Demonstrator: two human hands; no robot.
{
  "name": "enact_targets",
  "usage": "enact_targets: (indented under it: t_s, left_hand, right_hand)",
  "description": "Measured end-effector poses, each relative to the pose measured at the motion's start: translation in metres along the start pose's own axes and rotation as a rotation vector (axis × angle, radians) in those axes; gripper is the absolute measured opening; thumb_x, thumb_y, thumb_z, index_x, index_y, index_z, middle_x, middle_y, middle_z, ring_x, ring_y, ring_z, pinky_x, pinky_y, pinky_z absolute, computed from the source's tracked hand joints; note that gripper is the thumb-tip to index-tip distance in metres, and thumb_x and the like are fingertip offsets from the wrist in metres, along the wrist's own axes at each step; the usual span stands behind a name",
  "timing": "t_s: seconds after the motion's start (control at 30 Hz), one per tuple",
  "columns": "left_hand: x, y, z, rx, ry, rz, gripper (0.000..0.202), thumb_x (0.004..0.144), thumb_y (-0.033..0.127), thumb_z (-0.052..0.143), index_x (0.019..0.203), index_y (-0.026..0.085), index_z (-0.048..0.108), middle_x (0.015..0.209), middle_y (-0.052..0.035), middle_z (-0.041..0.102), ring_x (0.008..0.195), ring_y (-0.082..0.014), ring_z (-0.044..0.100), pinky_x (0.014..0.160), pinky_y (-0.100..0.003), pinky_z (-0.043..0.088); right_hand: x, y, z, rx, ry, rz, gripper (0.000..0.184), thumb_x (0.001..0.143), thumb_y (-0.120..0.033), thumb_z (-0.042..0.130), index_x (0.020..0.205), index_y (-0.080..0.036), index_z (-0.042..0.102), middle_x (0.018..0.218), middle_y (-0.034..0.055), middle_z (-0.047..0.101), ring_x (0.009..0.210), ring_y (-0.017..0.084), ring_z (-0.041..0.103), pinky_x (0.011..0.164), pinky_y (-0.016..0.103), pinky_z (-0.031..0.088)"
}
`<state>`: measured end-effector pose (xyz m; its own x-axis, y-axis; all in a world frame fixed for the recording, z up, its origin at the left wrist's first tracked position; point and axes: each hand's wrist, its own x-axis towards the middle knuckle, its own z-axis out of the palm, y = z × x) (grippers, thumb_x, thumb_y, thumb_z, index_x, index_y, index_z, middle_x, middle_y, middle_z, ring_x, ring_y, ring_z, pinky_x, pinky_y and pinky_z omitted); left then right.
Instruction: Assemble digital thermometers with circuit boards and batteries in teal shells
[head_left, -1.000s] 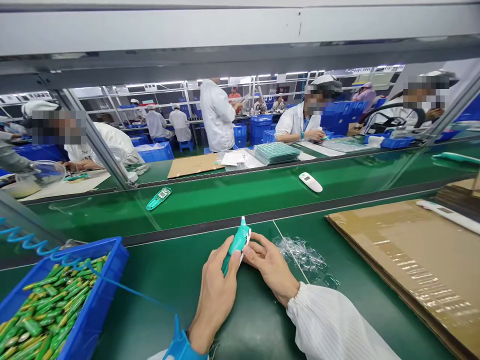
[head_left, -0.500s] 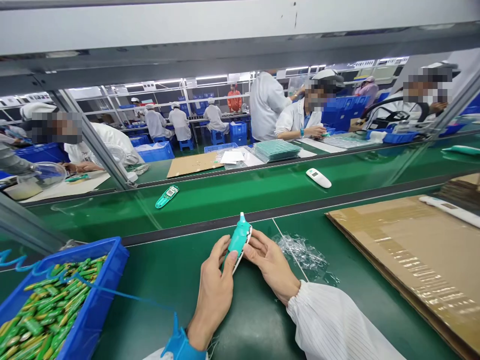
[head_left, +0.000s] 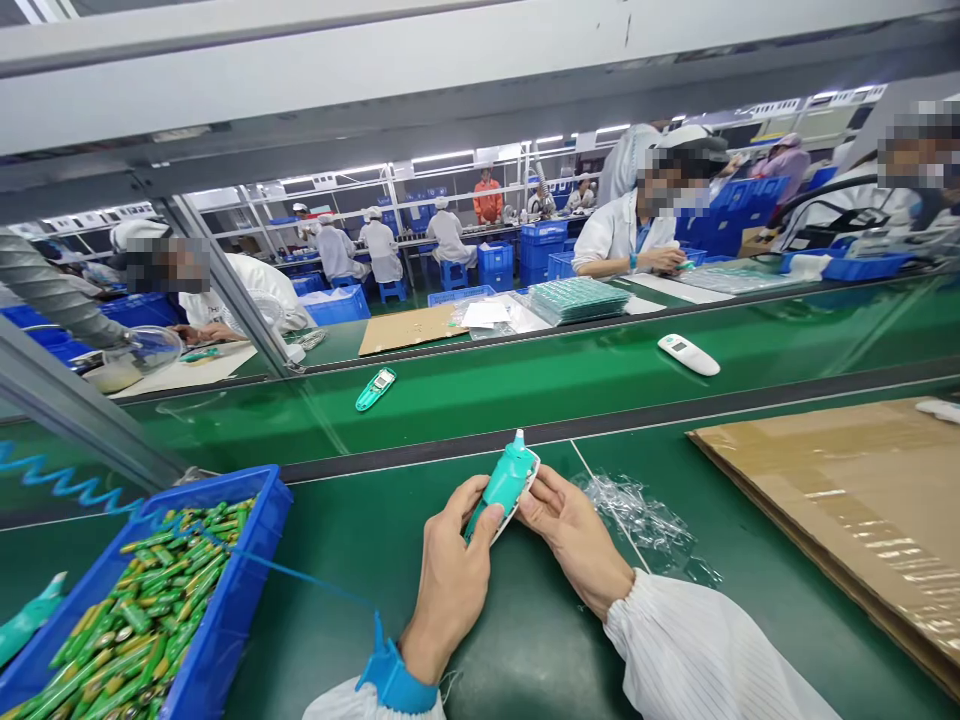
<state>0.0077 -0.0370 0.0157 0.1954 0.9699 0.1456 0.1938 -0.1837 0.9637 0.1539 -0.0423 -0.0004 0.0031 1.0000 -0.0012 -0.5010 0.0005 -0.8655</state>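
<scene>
Both my hands hold a teal plastic device casing [head_left: 509, 484] with a white edge and a narrow tip pointing up and away from me. My left hand [head_left: 452, 580] grips its lower left side, with the thumb across the teal shell. My right hand [head_left: 574, 532] pinches the white edge on the right. A blue wrist strap [head_left: 395, 680] circles my left wrist, and its thin blue cord runs left toward the blue bin [head_left: 247, 560] of green cylindrical cells [head_left: 142, 620]. Crumpled clear plastic film [head_left: 641, 520] lies just right of my right hand.
I work at a green bench [head_left: 525, 660] with a flat cardboard sheet [head_left: 825, 500] at right. Beyond a dark rail, a green conveyor belt [head_left: 525, 400] carries a teal circuit part [head_left: 375, 389] and a white handheld device [head_left: 688, 354]. Co-workers in white sit across it.
The view has swung slightly, shifting the scene right. My hands have turned the casing so its tip leans a little more to the right. The conveyor items have moved along the belt.
</scene>
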Motion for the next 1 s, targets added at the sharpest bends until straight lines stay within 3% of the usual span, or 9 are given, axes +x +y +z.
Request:
enact_targets:
  t_s: [0.13,0.3,0.53,0.63,0.8,0.9,1.0]
  left_hand:
    - [-0.001,-0.001,0.002,0.001,0.013,0.037,0.027,0.093,0.034,0.057,0.117,0.022,0.064,0.118,-0.005,0.07,0.112,-0.0218,0.065,0.096,-0.031,0.05]
    - [-0.002,-0.001,0.006,0.012,0.025,0.027,0.035,0.084,0.029,0.07,0.117,0.024,0.064,0.118,-0.0026,0.071,0.113,-0.0213,0.065,0.095,-0.029,0.051]
    - [0.002,-0.009,0.001,-0.089,-0.018,-0.016,0.029,0.092,0.036,0.06,0.118,0.024,0.062,0.118,-0.0035,0.071,0.114,-0.0192,0.065,0.098,-0.03,0.05]
    - [0.002,-0.01,0.004,-0.102,0.018,0.001,0.029,0.093,0.038,0.059,0.118,0.024,0.061,0.122,-0.0034,0.069,0.117,-0.0189,0.063,0.099,-0.029,0.05]
    - [-0.001,-0.004,0.007,0.069,-0.011,0.071,0.04,0.089,0.033,0.065,0.128,0.027,0.059,0.125,-0.0013,0.069,0.114,-0.019,0.064,0.097,-0.027,0.049]
    - [-0.001,0.001,0.002,0.127,-0.035,0.09,0.044,0.091,0.036,0.062,0.134,0.027,0.058,0.131,-0.0029,0.066,0.12,-0.0206,0.061,0.102,-0.029,0.045]
    - [-0.002,0.006,-0.001,0.172,-0.086,0.049,0.045,0.098,0.043,0.047,0.137,0.024,0.056,0.111,-0.0058,0.073,0.102,-0.021,0.067,0.092,-0.031,0.05]
  right_hand:
    - [-0.003,-0.004,0.003,-0.004,0.0,0.024,0.059,0.077,-0.044,0.078,0.126,-0.02,0.057,0.132,0.0118,0.059,0.113,0.021,0.063,0.104,0.036,0.049]
    - [-0.002,-0.002,-0.001,-0.008,0.031,0.039,0.065,0.074,-0.045,0.08,0.13,-0.02,0.056,0.13,0.0124,0.06,0.113,0.021,0.064,0.103,0.036,0.049]
    - [0.001,0.002,-0.001,0.047,0.012,-0.012,0.062,0.075,-0.04,0.08,0.128,-0.021,0.057,0.13,0.0121,0.06,0.115,0.022,0.063,0.106,0.039,0.048]
    - [0.0,0.0,0.001,0.065,0.016,-0.007,0.06,0.076,-0.04,0.079,0.127,-0.02,0.057,0.13,0.0127,0.06,0.113,0.022,0.063,0.106,0.04,0.048]
    - [0.003,0.005,-0.005,-0.034,0.002,-0.022,0.062,0.074,-0.042,0.08,0.127,-0.019,0.057,0.13,0.0128,0.06,0.113,0.021,0.063,0.106,0.039,0.047]
    - [0.006,0.006,-0.01,-0.116,-0.025,-0.039,0.063,0.073,-0.044,0.08,0.127,-0.02,0.058,0.126,0.0113,0.062,0.111,0.021,0.063,0.107,0.038,0.046]
    - [0.008,0.0,-0.011,-0.114,0.04,-0.023,0.062,0.076,-0.053,0.076,0.127,-0.021,0.06,0.12,0.0101,0.065,0.11,0.02,0.063,0.108,0.038,0.045]
